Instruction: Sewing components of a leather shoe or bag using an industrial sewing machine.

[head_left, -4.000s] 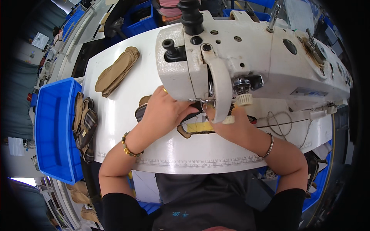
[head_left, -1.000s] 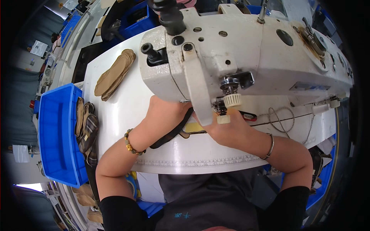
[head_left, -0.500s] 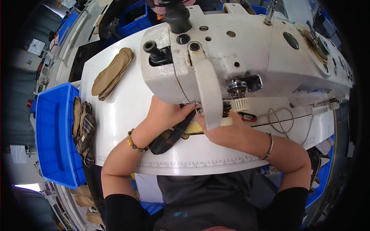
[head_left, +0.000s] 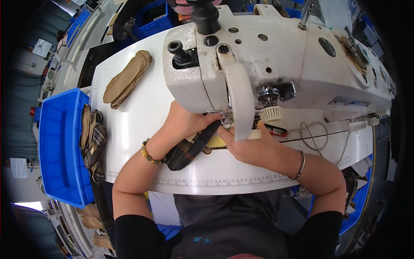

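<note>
A dark plaid fabric piece (head_left: pixel 186 154) with a black band along its edge lies under the head of a white sewing machine (head_left: pixel 185 88). With thumb and fingers closed, my left hand (head_left: pixel 186 118) grips the band close to the presser foot (head_left: pixel 223 117). On the other side of the foot, my right hand (head_left: pixel 246 144) has its fingers bent at the same piece; the machine's lever arm hides part of them. A yellow patch (head_left: pixel 217 142) shows between the fabric and my right hand.
Brown sole-shaped pieces (head_left: pixel 127 80) are stacked at the table's far left. Several plaid fabric pieces (head_left: pixel 95 144) hang by the left table edge, beside a blue bin (head_left: pixel 64 196). Right of my hand lie a red-and-black tool (head_left: pixel 277 131) and a loose cord (head_left: pixel 325 138).
The view has shifted slightly, so the machine sits a bit farther right. More of the plaid fabric shows below the band; both hands stay at the presser foot.
</note>
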`<act>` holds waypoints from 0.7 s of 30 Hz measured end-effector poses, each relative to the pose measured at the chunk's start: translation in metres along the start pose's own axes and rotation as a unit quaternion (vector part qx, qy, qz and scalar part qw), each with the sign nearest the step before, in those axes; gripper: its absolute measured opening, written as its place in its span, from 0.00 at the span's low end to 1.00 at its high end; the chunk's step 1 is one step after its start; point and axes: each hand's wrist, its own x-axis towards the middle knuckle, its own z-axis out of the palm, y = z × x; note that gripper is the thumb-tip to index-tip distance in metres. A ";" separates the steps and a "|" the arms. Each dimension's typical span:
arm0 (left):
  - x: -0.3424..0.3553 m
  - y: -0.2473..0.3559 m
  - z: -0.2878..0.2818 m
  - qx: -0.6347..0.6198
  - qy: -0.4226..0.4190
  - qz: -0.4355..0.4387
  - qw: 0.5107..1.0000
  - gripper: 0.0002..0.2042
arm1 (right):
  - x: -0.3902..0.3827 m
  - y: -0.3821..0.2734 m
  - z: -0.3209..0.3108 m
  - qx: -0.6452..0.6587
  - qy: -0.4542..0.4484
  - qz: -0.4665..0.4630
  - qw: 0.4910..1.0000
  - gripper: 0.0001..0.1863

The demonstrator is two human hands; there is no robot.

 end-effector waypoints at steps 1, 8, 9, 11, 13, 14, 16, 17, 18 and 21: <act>0.000 0.000 0.000 -0.006 0.003 -0.006 1.000 0.18 | 0.000 0.000 0.002 0.004 0.013 -0.002 1.000 0.19; 0.001 0.005 -0.002 -0.033 -0.009 -0.044 0.998 0.19 | 0.002 -0.001 0.007 0.103 0.001 0.050 0.993 0.19; 0.000 0.002 -0.001 -0.041 -0.004 -0.042 0.998 0.19 | 0.003 -0.002 0.002 0.059 -0.009 0.039 0.997 0.18; -0.001 0.002 -0.002 -0.048 0.002 -0.041 0.998 0.19 | 0.005 -0.002 -0.005 0.015 -0.019 0.028 0.999 0.18; 0.000 0.007 -0.003 -0.031 0.000 -0.065 0.997 0.19 | 0.007 -0.002 -0.010 0.021 -0.006 0.029 0.999 0.20; 0.000 0.007 -0.003 -0.031 0.000 -0.065 0.997 0.19 | 0.007 -0.001 -0.007 0.021 -0.006 0.030 0.999 0.20; -0.001 0.008 -0.004 -0.008 0.014 -0.037 0.999 0.19 | 0.003 0.002 0.004 0.002 -0.010 0.005 1.000 0.21; -0.002 0.010 -0.006 -0.007 0.014 -0.036 0.999 0.19 | 0.002 0.004 0.014 0.002 -0.008 0.006 1.000 0.21; -0.002 0.014 -0.006 0.018 0.014 -0.034 0.999 0.19 | 0.001 0.006 0.024 -0.022 0.008 -0.015 1.000 0.22; 0.000 0.013 -0.005 0.018 0.019 -0.039 0.999 0.19 | 0.000 0.009 0.035 -0.011 0.049 -0.030 0.998 0.21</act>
